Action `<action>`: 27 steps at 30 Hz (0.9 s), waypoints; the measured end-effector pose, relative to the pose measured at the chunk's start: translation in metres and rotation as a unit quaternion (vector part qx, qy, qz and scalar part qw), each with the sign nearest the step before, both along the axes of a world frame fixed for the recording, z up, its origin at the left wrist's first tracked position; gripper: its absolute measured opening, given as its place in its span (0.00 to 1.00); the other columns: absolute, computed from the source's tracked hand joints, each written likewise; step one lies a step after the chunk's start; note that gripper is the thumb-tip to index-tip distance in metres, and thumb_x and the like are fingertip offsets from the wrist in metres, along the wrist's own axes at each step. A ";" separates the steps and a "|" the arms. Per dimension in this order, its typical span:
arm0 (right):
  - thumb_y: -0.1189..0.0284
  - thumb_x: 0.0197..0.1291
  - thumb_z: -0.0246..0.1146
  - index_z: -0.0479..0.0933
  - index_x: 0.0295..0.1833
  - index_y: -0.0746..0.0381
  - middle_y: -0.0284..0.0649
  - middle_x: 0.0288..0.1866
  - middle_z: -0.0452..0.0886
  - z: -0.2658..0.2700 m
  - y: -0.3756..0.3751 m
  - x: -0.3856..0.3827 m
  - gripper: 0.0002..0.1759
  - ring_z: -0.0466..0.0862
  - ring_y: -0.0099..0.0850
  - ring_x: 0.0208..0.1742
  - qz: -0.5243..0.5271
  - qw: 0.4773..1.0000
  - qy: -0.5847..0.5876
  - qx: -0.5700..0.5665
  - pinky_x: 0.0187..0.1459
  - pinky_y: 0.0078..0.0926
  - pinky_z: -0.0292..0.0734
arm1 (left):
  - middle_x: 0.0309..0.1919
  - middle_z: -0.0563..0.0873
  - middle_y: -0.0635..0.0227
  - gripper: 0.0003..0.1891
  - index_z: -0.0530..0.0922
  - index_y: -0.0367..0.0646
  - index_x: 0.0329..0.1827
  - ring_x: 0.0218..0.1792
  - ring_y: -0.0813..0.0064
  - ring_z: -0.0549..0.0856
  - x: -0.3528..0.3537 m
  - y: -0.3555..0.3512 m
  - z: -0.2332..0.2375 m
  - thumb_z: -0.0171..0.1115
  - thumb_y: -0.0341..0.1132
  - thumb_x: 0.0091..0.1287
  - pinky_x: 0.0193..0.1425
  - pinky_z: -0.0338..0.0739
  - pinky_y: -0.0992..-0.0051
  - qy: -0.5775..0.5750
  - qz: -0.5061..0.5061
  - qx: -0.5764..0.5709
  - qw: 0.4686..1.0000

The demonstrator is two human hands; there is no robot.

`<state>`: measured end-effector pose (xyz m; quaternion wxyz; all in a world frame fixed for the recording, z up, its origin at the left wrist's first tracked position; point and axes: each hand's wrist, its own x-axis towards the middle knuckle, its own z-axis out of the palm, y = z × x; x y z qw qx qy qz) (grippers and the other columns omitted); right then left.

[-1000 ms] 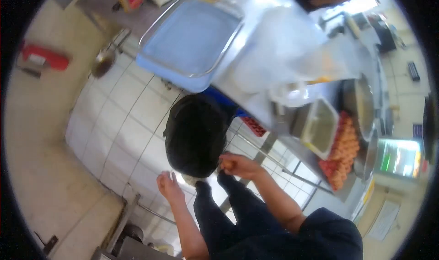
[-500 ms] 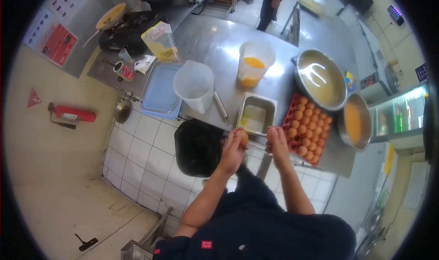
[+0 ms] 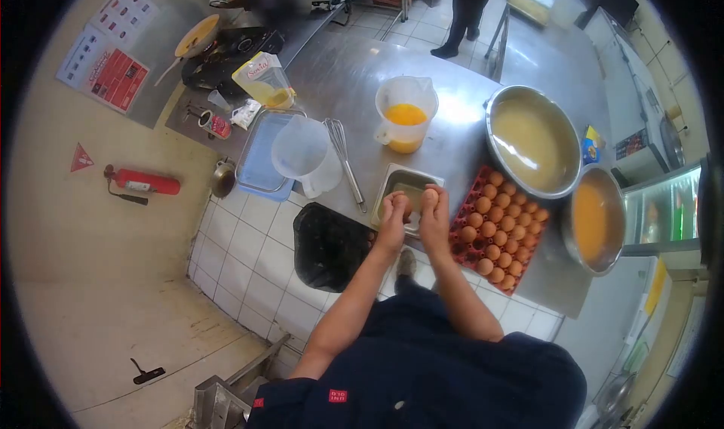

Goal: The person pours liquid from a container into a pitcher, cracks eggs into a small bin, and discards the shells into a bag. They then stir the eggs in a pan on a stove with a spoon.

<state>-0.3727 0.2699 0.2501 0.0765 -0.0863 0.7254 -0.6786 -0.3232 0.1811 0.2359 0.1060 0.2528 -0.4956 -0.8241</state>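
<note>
My left hand is closed around a brown egg, over the near part of a square metal container. Close beside it on the right, my right hand is closed on another egg, also over the container. The container stands at the steel table's front edge, and my hands hide much of its inside. Just right of my hands, a red tray holds several brown eggs. Behind the container stands a clear jug with orange liquid.
A whisk and an empty jug lie left of the container, beside a blue tray. Two steel bowls stand right. A black bin is below the edge. A person stands beyond the table.
Both hands, each with an egg, have moved from the container's near edge to over it and closer together. The person beyond the table has shifted, and the view has turned slightly.
</note>
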 end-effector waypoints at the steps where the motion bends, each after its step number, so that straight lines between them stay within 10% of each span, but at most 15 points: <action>1: 0.62 0.76 0.52 0.70 0.57 0.66 0.46 0.50 0.75 -0.002 0.001 -0.003 0.18 0.75 0.35 0.54 -0.015 1.000 0.005 0.005 0.58 0.31 0.70 | 0.45 0.74 0.75 0.18 0.68 0.49 0.62 0.41 0.82 0.72 -0.001 0.000 -0.004 0.49 0.50 0.79 0.47 0.69 0.80 0.000 -0.001 -0.001 1.000; 15: 0.55 0.75 0.53 0.68 0.60 0.59 0.31 0.35 0.74 0.004 -0.007 -0.015 0.20 0.72 0.19 0.30 0.038 0.983 -0.171 -0.049 0.27 0.18 0.69 | 0.46 0.76 0.73 0.19 0.69 0.47 0.62 0.44 0.81 0.75 -0.010 -0.017 -0.010 0.49 0.50 0.79 0.47 0.70 0.79 -0.019 -0.041 -0.037 0.998; 20: 0.52 0.74 0.54 0.69 0.58 0.61 0.34 0.37 0.77 0.012 0.014 -0.037 0.23 0.72 0.23 0.27 0.073 0.925 -0.357 -0.104 0.27 0.20 0.67 | 0.42 0.77 0.75 0.15 0.74 0.45 0.52 0.38 0.82 0.76 -0.010 -0.032 0.013 0.63 0.45 0.72 0.41 0.71 0.81 -0.017 -0.018 -0.055 0.998; 22: 0.55 0.73 0.58 0.71 0.58 0.62 0.34 0.38 0.77 0.009 0.022 -0.047 0.22 0.74 0.22 0.29 0.249 0.871 -0.384 -0.179 0.32 0.21 0.72 | 0.40 0.78 0.75 0.15 0.75 0.45 0.48 0.36 0.83 0.76 -0.012 -0.041 0.019 0.68 0.42 0.69 0.38 0.71 0.81 -0.024 -0.037 -0.102 0.994; 27: 0.61 0.68 0.65 0.72 0.61 0.63 0.34 0.43 0.79 0.049 0.027 -0.042 0.23 0.79 0.22 0.37 0.257 0.919 -0.289 -0.079 0.41 0.22 0.79 | 0.44 0.82 0.67 0.15 0.75 0.42 0.40 0.41 0.78 0.83 -0.013 -0.049 0.028 0.75 0.36 0.62 0.48 0.81 0.80 0.025 -0.109 -0.001 0.994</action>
